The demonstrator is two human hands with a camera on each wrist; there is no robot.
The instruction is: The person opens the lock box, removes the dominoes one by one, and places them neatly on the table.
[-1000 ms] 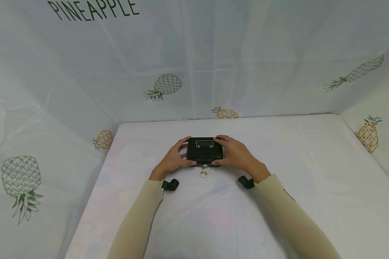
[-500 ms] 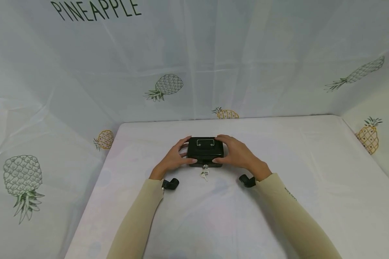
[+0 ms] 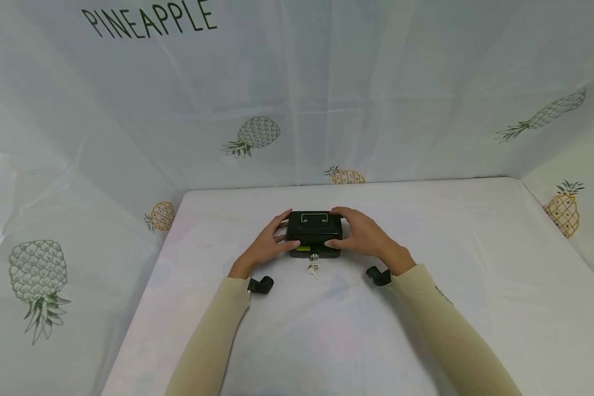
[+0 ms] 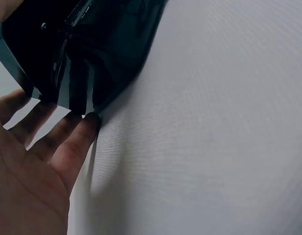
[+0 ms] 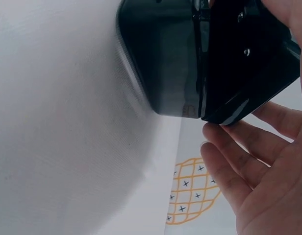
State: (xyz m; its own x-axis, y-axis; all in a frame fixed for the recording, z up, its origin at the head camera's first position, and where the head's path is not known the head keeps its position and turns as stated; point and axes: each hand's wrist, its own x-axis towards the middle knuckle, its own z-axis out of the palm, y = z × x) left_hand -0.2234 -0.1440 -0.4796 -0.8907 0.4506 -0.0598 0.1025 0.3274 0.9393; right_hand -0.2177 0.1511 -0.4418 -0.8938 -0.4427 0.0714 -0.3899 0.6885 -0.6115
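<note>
Black box (image 3: 328, 253) on the white counter (image 3: 297, 341), toward the far side, between two hands. On top, a black lid (image 3: 314, 230) with a thin wire handle (image 3: 314, 214). Lid part-way open: front edge up, back edge low, a bit like a mouth. Dark inside, with tiny shiny dots in the right wrist view; too dark to tell about anything kept in there. Small yellow patch (image 3: 303, 248) at the front, left of the middle, just under the lid; cannot tell if a sticker or something inside.

Left hand (image 3: 263, 245) around the left end of the lid, thumb on the front edge, fingers spread and a little bent, reaching to the back. Right hand (image 3: 365, 234) around the right end in the same way, thumb in front, fingers at the back corner. Both hands only part-way open, about as wide as the lid, with a light hold on it.

Round silver lock (image 3: 314, 256) at the middle of the front, and small silver keys (image 3: 313, 269) hanging from it, toward the person. Behind the counter, a pale cloth (image 3: 401, 82) with pineapple pictures.
</note>
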